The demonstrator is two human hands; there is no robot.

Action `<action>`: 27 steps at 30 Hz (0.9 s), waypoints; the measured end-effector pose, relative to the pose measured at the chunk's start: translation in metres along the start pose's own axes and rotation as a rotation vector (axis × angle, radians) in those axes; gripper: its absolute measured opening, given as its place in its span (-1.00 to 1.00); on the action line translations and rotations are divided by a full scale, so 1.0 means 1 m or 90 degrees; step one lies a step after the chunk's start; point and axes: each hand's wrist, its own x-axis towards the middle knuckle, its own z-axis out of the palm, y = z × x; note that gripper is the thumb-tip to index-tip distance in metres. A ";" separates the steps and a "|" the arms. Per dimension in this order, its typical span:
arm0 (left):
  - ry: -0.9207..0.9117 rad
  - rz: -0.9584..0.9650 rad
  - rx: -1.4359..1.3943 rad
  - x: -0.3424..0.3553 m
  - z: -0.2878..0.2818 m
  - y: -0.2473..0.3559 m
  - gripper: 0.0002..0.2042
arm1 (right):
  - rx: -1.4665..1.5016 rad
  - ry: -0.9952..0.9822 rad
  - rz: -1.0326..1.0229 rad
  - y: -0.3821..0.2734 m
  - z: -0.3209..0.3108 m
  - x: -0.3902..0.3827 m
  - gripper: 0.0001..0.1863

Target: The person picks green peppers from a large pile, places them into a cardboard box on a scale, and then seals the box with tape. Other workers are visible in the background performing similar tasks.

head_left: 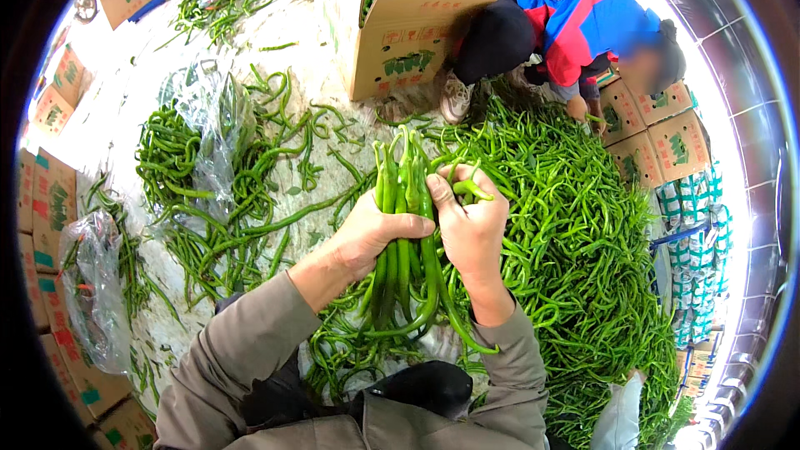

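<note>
My left hand (367,233) and right hand (468,221) were both clamped on one bunch of green peppers (406,233) above the pepper pile (575,242).

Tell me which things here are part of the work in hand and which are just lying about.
In hand:
left hand gripping the bunch of green peppers
right hand on the same bunch
big pepper heap

Lying about:
open cardboard box
clear plastic bag
stacked cartons
another person crouching
</note>
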 end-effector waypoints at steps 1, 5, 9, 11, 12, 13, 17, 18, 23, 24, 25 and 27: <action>0.003 0.014 0.013 0.002 0.002 -0.001 -0.54 | 0.006 0.005 -0.027 0.007 0.001 0.000 -0.83; -0.041 0.045 0.041 0.003 -0.012 -0.006 -0.50 | -0.164 0.030 -0.343 0.006 0.003 0.003 -0.78; -0.095 0.072 0.124 -0.006 0.001 0.001 -0.55 | -0.220 0.052 -0.542 0.007 -0.012 0.003 -0.56; -0.141 0.048 0.127 -0.006 0.004 -0.003 -0.54 | -0.242 0.022 -0.616 0.005 -0.025 0.006 -0.49; -0.140 0.058 0.143 -0.009 0.007 -0.007 -0.54 | -0.260 0.027 -0.642 0.008 -0.030 0.005 -0.50; -0.139 0.068 0.158 -0.010 0.011 -0.008 -0.54 | -0.278 0.031 -0.668 0.012 -0.035 0.003 -0.50; -0.163 0.118 0.270 -0.009 0.019 -0.006 -0.55 | -0.215 0.135 -0.596 0.007 -0.034 -0.009 -0.57; -0.160 0.103 0.275 -0.010 0.017 -0.007 -0.51 | -0.207 0.162 -0.575 0.006 -0.031 -0.009 -0.60; -0.134 0.123 0.265 -0.002 0.018 -0.016 -0.58 | -0.195 0.133 -0.534 0.007 -0.035 -0.012 -0.63; -0.124 0.126 0.285 -0.004 0.022 -0.015 -0.60 | -0.196 0.140 -0.527 0.012 -0.036 -0.013 -0.60; -0.114 0.129 0.306 -0.006 0.025 -0.013 -0.61 | -0.198 0.147 -0.520 0.017 -0.037 -0.013 -0.57; -0.095 0.108 0.284 -0.010 0.025 -0.010 -0.65 | -0.178 0.141 -0.495 0.022 -0.030 -0.013 -0.59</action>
